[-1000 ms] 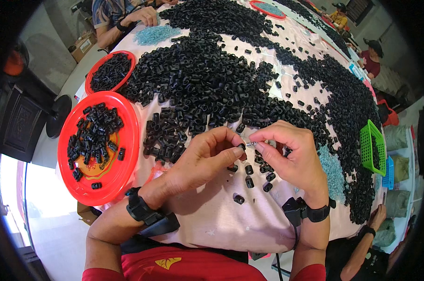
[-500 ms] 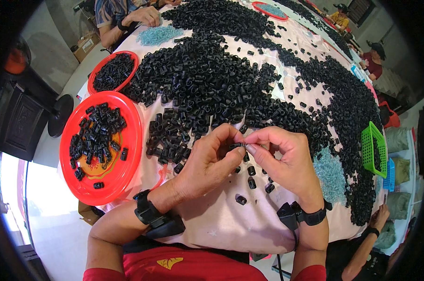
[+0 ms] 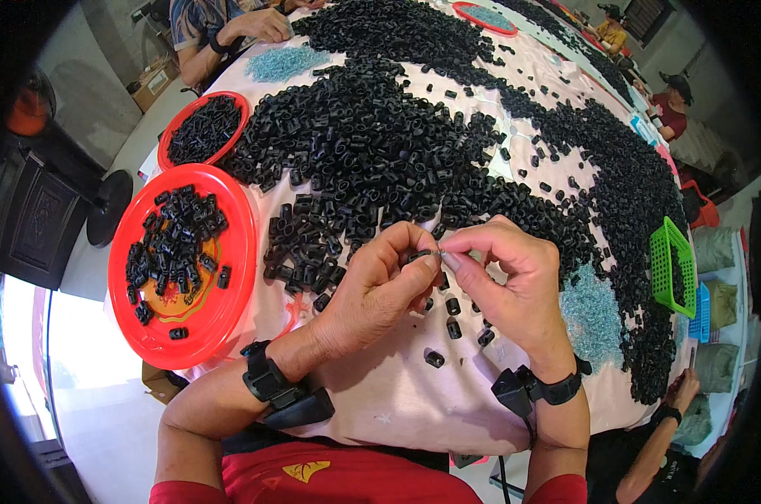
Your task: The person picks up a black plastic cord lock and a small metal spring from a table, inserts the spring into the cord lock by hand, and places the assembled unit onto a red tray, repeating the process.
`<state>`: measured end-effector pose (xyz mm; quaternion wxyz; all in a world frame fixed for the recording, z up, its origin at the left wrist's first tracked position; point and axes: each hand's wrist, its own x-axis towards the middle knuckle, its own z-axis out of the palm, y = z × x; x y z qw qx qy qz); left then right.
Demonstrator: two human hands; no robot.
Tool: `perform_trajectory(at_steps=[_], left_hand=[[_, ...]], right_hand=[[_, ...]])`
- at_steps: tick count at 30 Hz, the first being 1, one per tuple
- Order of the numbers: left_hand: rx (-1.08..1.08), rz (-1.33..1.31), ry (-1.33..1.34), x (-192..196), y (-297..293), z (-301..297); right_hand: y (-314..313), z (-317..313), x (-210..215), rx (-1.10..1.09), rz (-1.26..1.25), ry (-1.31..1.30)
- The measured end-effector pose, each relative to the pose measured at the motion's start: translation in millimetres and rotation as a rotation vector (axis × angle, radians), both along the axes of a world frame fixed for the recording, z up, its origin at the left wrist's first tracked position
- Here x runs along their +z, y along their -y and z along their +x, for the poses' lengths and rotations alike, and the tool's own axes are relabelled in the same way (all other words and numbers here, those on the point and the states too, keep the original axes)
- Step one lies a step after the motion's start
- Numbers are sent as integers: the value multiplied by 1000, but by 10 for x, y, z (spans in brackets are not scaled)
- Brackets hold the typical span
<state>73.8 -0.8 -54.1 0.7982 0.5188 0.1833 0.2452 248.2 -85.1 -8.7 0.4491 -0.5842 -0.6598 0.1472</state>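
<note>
1. The left hand (image 3: pixel 376 281) is closed in a pinch, thumb against forefinger, on a small black piece (image 3: pixel 418 254), partly hidden by the fingertips.
2. The right hand (image 3: pixel 510 281) pinches thumb and forefinger nearly together on a tiny shiny part (image 3: pixel 441 252), its other fingers loosely curled. The two hands' fingertips meet above the tabletop (image 3: pixel 447 412), toward its near edge; how the two parts fit is too small to tell.
3. The likeliest trouble is the tiny part slipping or flicking away, because so little of it is gripped. If it fell among the black parts, it could be hard to find.
4. The black piece could also twist in the left pinch if the right fingers push off-centre.
5. Loose black pieces (image 3: pixel 434 359) lie below the hands; a dropped piece might be confused with them.
6. Beyond the hands, a black heap (image 3: pixel 347 134) spreads toward the far edge. A pale blue pile (image 3: pixel 590 319) lies near the right edge, with a green basket (image 3: pixel 689 269) past it.
7. A large red tray (image 3: pixel 237 311) of black pieces sits at the left edge.
8. Farther out are a co-worker's hand (image 3: pixel 265 25) at the far left, a dark fan (image 3: pixel 111 206) on the floor, and sacks (image 3: pixel 716 307) on the right.
</note>
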Motion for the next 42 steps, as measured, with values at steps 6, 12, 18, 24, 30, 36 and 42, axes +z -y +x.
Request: perform_trajectory(at_steps=[6, 12, 18, 24, 30, 36, 42], left_hand=[[38, -7, 62, 3, 32, 15], [19, -38, 37, -5, 1, 9], [18, -95, 18, -43, -17, -9], [-8, -159, -20, 14, -30, 15], [-90, -193, 20, -19, -21, 1], [-158, -196, 21, 24, -32, -37], [-114, -205, 2, 25, 6, -17]], right_hand=[[19, -62, -31, -37, -139, -451], [27, -104, -27, -78, -104, -454], [114, 143, 261, -220, -107, 45], [258, 607, 434, -272, -613, 409], [120, 193, 333, -3, -199, 155], [72, 125, 227, 89, -51, 221], [32, 84, 192, 56, 12, 229]])
